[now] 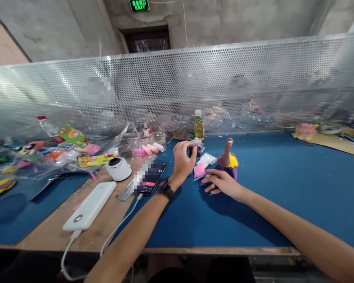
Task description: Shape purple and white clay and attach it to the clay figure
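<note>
My left hand (183, 160), with a dark watch on its wrist, pinches a small dark packet (198, 151) between thumb and fingers, just above the blue mat. Clear plastic shows around that packet; what is inside is hard to make out. My right hand (222, 184) hovers with its fingers loosely apart and holds nothing. Close to its fingertips lies a pink clay packet (199, 170), beside a white clay packet (208, 160). Behind the right hand stands a clay figure (229, 157) with a brown neck, small eyes, and a yellow and purple base.
A phone (153, 177), a white power bank (90, 206) with a cable and a white round device (118, 169) lie left. An oil-coloured bottle (198, 127) stands near the perforated metal screen (165, 78). Plastic bags and clay pieces crowd the far left; a pink-yellow clay piece (305, 131) sits right.
</note>
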A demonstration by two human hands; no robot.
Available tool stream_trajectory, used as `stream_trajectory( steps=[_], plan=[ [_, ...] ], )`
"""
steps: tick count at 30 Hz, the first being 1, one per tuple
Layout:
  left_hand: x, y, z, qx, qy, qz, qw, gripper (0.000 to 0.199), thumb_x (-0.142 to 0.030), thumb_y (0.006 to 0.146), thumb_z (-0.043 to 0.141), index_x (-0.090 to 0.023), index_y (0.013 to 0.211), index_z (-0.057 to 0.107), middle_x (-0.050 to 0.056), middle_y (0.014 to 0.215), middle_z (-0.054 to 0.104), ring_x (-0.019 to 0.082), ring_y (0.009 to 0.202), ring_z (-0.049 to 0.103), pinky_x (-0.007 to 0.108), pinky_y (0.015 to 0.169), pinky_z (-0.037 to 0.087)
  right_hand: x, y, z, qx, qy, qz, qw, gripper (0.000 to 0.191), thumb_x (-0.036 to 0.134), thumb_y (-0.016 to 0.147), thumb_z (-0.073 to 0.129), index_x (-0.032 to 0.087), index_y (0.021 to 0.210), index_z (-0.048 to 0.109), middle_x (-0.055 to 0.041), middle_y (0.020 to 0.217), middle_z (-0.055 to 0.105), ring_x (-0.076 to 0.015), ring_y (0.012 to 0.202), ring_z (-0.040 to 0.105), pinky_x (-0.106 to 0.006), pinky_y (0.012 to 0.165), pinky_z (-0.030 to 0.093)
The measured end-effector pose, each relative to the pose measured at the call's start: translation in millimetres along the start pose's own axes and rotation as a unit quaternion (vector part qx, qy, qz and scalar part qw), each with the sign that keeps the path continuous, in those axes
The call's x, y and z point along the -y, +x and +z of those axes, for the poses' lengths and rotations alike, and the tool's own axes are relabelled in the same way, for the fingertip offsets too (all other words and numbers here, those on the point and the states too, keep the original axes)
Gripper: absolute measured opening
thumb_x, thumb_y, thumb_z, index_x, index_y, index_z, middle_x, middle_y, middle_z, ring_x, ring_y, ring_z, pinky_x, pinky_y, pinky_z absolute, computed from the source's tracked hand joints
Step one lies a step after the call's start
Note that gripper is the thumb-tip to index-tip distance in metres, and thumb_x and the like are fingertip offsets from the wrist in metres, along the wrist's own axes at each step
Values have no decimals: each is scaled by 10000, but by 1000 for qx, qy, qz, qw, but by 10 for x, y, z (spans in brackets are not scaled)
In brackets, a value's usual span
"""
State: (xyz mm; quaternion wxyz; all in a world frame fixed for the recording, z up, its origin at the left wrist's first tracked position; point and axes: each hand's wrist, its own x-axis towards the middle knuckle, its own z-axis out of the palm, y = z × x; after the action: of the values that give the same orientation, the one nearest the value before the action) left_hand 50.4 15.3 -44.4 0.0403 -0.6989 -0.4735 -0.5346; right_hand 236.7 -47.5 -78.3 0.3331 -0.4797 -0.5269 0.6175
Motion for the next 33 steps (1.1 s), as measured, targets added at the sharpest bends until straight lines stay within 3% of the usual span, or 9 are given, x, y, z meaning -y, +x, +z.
stream_trajectory(
  steps=[4, 7, 10, 14, 16, 19, 23, 27, 33],
  plan=[
    [-264, 53, -76, 18, -130, -55, 990, 369, -389, 847, 788, -189, 1076, 578, 98, 1108, 658, 216, 1004, 646, 329, 906, 524, -40, 13, -51, 45, -73, -21, 996, 343, 473, 986, 657, 144, 956, 748, -93, 878, 805, -135, 689, 769, -206, 628, 612],
    [-231, -47, -53, 94, -173, -69, 978, 496, -340, 757, 852, -175, 1134, 577, 101, 1137, 657, 215, 1003, 652, 317, 884, 530, -60, 12, -59, 75, -82, -56, 992, 342, 466, 949, 695, 180, 1128, 747, -118, 1109, 795, -217, 1013, 780, -302, 779, 651],
    [-68, -212, -3, 194, -200, -109, 954, 455, -361, 769, 840, -170, 1121, 626, 91, 1103, 696, 207, 966, 674, 300, 844, 533, -75, 33, -56, 77, -80, -146, 983, 487, 377, 887, 754, 230, 1342, 660, -123, 1409, 676, -272, 1356, 615, -449, 1055, 571],
    [62, -338, 9, 272, -236, -172, 917, 649, -437, 769, 844, -171, 1303, 589, 85, 1039, 748, 218, 901, 703, 295, 768, 535, -89, 67, -94, 86, -103, -229, 964, 434, 344, 902, 708, 213, 1313, 655, -100, 1436, 655, -263, 1393, 580, -485, 1234, 388],
    [56, -337, -17, 291, -242, -161, 911, 641, -476, 770, 837, -169, 1285, 611, 96, 1038, 757, 229, 893, 701, 295, 751, 528, -91, 60, -114, 52, -96, -207, 972, 377, 367, 938, 669, 205, 1278, 651, -100, 1335, 711, -255, 1283, 666, -468, 1159, 487],
    [40, -305, -73, 338, -238, -90, 906, 416, -521, 877, 718, -160, 1086, 714, 90, 1017, 758, 219, 895, 677, 287, 775, 501, -75, 17, -114, -5, -75, -146, 986, 366, 413, 988, 620, 212, 1294, 629, -99, 1208, 752, -226, 1044, 776, -353, 875, 651],
    [81, -308, -103, 390, -168, -24, 905, 524, -532, 1024, 453, -150, 751, 686, 23, 726, 677, 157, 676, 567, 265, 657, 400, -26, -34, -101, -38, -102, -116, 987, 316, 475, 983, 635, 205, 1129, 708, -71, 1000, 782, -174, 774, 795, -214, 582, 615],
    [109, -357, -57, 368, -125, -20, 921, 554, -513, 1052, 391, -169, 680, 614, 13, 653, 625, 145, 606, 509, 275, 608, 329, 4, -22, -139, -19, -121, -95, 988, 285, 458, 938, 706, 174, 946, 725, -55, 838, 778, -175, 745, 793, -209, 603, 612],
    [98, -367, -21, 345, -106, -25, 932, 463, -507, 1062, 396, -199, 799, 620, 21, 728, 663, 165, 652, 552, 280, 635, 343, 1, 5, -184, -4, -82, -53, 995, 242, 402, 982, 662, 191, 1089, 715, -90, 1059, 801, -152, 761, 796, -197, 598, 612]
  ],
)
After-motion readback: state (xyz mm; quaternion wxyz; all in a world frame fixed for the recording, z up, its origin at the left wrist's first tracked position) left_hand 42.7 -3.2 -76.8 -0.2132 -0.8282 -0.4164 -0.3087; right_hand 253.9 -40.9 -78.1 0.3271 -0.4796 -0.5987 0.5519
